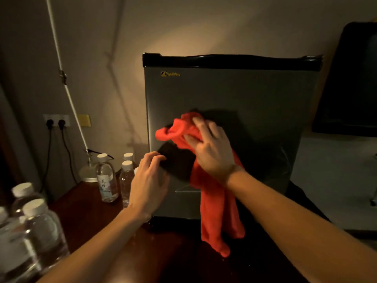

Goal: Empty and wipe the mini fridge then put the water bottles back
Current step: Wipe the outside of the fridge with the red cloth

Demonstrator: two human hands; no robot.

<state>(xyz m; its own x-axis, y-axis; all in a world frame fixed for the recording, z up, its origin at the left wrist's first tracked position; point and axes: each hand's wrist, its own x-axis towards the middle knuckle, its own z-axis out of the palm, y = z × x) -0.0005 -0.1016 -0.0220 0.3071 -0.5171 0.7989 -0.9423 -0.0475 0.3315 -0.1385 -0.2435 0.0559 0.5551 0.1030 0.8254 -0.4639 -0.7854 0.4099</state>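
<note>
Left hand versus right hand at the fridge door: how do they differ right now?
The right hand presses a red cloth against the mini fridge door, while the left hand holds nothing. The right hand is near the door's middle; the left hand is lower, at the door's left edge, fingers loosely curled. Both are bare and at the closed door.

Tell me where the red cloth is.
The red cloth is at centre frame, pressed against the closed fridge door by the right hand.
</note>
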